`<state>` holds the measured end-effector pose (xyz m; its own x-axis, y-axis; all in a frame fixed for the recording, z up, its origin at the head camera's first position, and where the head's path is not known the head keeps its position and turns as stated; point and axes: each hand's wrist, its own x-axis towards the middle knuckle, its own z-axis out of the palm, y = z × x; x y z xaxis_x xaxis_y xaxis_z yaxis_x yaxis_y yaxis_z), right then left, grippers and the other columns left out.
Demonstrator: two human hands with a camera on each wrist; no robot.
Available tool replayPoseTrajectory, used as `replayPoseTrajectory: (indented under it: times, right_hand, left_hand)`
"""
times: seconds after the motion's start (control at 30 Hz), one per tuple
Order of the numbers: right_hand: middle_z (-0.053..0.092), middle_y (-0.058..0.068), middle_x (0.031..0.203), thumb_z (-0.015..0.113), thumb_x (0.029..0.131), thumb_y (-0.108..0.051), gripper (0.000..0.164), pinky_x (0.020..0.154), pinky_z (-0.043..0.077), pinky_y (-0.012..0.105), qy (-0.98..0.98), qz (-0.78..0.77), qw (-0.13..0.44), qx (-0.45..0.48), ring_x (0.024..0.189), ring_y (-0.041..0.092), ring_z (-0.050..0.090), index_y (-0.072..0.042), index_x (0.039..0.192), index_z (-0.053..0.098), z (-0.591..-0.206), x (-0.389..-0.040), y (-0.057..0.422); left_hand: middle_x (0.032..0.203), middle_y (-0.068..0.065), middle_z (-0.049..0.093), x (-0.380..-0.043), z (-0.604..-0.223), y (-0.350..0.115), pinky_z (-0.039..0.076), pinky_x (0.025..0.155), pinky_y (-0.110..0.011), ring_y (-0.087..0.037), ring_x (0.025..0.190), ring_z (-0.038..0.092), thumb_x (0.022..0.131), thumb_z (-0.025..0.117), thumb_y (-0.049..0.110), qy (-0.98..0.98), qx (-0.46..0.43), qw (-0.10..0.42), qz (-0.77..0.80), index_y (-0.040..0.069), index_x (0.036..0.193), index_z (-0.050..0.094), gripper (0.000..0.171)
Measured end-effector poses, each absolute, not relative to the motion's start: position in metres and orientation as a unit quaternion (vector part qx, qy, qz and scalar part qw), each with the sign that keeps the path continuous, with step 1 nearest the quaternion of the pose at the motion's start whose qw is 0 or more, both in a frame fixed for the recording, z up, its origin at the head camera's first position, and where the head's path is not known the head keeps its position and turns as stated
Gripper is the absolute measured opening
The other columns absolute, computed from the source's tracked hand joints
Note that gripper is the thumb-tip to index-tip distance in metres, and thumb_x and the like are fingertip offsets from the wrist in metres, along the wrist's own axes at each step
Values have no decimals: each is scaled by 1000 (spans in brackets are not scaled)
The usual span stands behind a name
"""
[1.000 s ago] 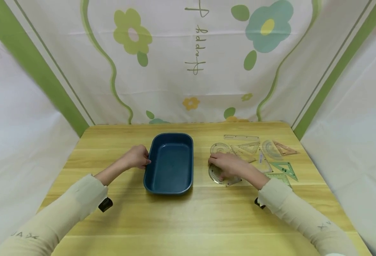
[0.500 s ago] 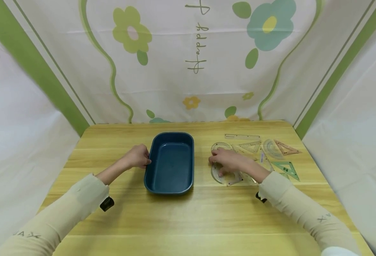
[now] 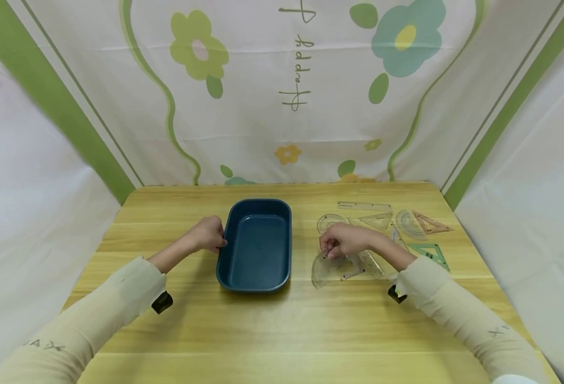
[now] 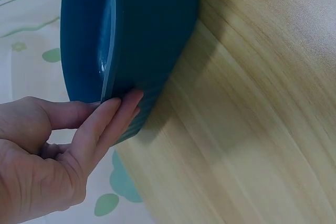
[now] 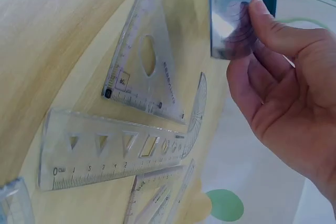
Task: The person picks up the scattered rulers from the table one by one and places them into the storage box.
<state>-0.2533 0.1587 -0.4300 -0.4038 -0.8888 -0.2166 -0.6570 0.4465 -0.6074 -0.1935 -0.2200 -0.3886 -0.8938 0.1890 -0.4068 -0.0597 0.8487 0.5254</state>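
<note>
On the table, left of centre, stands a deep blue rectangular tray [image 3: 255, 250] with rounded corners. My left hand [image 3: 209, 234] pinches its left rim; in the left wrist view the thumb is on the inner side and the fingers [image 4: 100, 129] lie along the outer wall. To the right of the tray, my right hand [image 3: 348, 240] pinches a clear protractor [image 3: 322, 271] between thumb and fingers. The right wrist view shows this protractor [image 5: 233, 24] tilted up off the table, its curved edge away from the palm. A clear set square [image 5: 142, 56] and a clear ruler [image 5: 110, 153] lie close by.
Further right lie a green set square [image 3: 432, 255], an orange set square [image 3: 430, 223] and another protractor [image 3: 409, 225]. A second ruler [image 3: 363, 206] lies near the back edge, with a round protractor [image 3: 330, 222] behind my right hand. A flowered curtain [image 3: 282, 128] hangs behind the table.
My right hand has picked the protractor up from lying flat and tilted it, drawing slightly to the right. My left hand and the tray have stayed in place.
</note>
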Motion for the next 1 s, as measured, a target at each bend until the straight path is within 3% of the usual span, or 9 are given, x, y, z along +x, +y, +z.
replayPoseTrajectory:
  times: [0.23, 0.4, 0.57, 0.7, 0.83, 1.0]
  right_hand:
    - [75, 3, 84, 69, 92, -5, 14, 70, 58, 23, 798, -301, 297, -429, 74, 8, 71, -4, 105, 71, -421, -246, 165]
    - [75, 7, 80, 69, 92, -5, 12, 67, 61, 34, 800, -358, 297, -379, 72, 18, 73, -1, 103, 70, -419, -239, 168]
    - [75, 10, 81, 65, 94, -2, 12, 71, 60, 49, 796, -402, 301, -338, 76, 28, 75, 5, 103, 66, -409, -232, 166]
    - [75, 12, 82, 63, 95, -1, 9, 74, 58, 56, 797, -415, 302, -319, 77, 27, 75, 5, 102, 64, -402, -227, 163]
    - [75, 10, 80, 63, 95, 0, 6, 73, 59, 56, 797, -421, 296, -317, 75, 22, 75, 2, 100, 65, -398, -222, 159]
    - [75, 11, 80, 64, 95, -2, 11, 74, 60, 53, 785, -440, 295, -321, 75, 23, 75, 7, 102, 64, -396, -217, 153]
  left_hand:
    - [60, -7, 62, -193, -388, -219, 62, 69, -33, -18, 65, 72, 89, 65, -4, 934, 25, 228, 273, 3, 59, 57, 32]
    - [60, -5, 61, -192, -387, -219, 62, 69, -34, -17, 65, 71, 89, 65, -4, 936, 30, 228, 268, 3, 59, 58, 32]
    - [59, -6, 60, -193, -386, -220, 62, 70, -34, -17, 65, 72, 90, 65, -3, 937, 33, 227, 262, 8, 56, 52, 38]
    - [58, -5, 60, -194, -385, -220, 62, 69, -34, -18, 65, 72, 89, 65, -3, 939, 35, 226, 257, 9, 53, 50, 41]
    - [57, -5, 59, -194, -385, -219, 62, 70, -34, -18, 65, 72, 90, 65, -3, 938, 33, 229, 257, 10, 54, 49, 41]
    - [65, -9, 66, -194, -385, -217, 62, 70, -34, -16, 65, 72, 90, 65, -3, 937, 30, 233, 257, 2, 61, 59, 30]
